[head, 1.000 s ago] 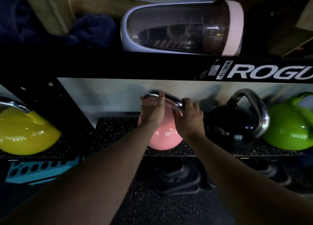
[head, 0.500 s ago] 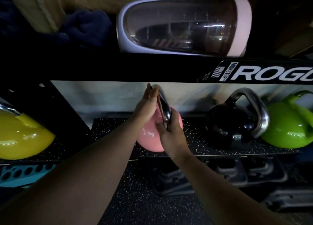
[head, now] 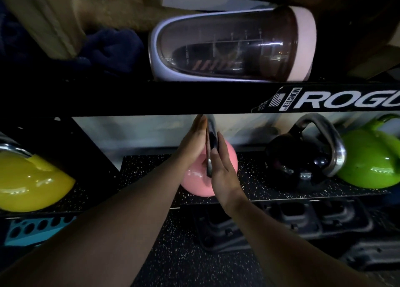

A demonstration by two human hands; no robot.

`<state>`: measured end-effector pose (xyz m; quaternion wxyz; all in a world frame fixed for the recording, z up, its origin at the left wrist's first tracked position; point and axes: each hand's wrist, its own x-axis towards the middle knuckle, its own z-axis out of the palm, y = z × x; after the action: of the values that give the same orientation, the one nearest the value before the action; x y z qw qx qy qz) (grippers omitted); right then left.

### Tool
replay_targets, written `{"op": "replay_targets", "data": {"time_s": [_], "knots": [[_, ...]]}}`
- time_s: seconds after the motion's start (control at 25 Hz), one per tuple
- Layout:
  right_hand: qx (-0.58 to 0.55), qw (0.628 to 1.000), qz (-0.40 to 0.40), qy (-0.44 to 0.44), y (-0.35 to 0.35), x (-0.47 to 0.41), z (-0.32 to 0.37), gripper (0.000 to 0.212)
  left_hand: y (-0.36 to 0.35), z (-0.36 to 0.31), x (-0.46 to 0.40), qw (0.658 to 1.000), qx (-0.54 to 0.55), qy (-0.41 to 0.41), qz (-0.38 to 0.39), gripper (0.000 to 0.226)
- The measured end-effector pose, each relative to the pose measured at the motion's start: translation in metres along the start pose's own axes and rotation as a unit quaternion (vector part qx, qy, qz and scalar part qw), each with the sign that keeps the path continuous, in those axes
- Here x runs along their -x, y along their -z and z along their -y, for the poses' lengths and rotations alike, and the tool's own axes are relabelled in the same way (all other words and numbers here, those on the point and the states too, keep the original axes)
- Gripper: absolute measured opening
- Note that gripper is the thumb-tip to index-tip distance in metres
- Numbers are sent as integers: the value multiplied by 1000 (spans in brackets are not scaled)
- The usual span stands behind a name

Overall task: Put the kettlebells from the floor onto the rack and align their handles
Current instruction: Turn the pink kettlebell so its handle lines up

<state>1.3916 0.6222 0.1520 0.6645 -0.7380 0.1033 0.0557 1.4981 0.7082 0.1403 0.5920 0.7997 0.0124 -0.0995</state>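
Note:
A pink kettlebell (head: 229, 157) stands on the speckled rack shelf (head: 147, 174), its steel handle (head: 211, 133) turned edge-on to me. My left hand (head: 193, 141) lies flat against the handle's left side, fingers straight. On the handle's right side my right hand (head: 223, 174) is pressed flat, so the handle is squeezed between both palms. To the right on the same shelf sit a black kettlebell (head: 290, 159) with a steel handle and a green kettlebell (head: 372, 161). A yellow kettlebell (head: 28, 180) sits at the far left.
The black rack beam (head: 151, 98) crosses just above my fingertips. On the shelf above lie a shaker bottle (head: 233, 44) and a dark blue cloth (head: 112, 48). Dark weights (head: 303, 217) sit under the shelf, and a teal perforated block (head: 36, 228) is at lower left.
The pink kettlebell's handle has been turned from lying crosswise to pointing front to back. My hands went from curled over it to flat on its two sides.

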Motion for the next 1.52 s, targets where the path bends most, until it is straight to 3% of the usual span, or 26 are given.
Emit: {"op": "replay_targets", "data": {"time_s": [0.28, 0.56, 1.16, 1.52], "knots": [[-42, 999, 18, 2, -4, -4, -3, 54, -5, 1, -1, 999, 20, 20, -23, 56], [-43, 997, 59, -8, 15, -6, -5, 51, -10, 0, 6, 999, 17, 28, -29, 67], [-58, 997, 52, -14, 21, -9, -2, 52, -14, 1, 10, 997, 38, 39, -48, 77], [-40, 997, 63, -11, 22, -8, -2, 55, -14, 9, 4, 998, 26, 14, -57, 60]]}}
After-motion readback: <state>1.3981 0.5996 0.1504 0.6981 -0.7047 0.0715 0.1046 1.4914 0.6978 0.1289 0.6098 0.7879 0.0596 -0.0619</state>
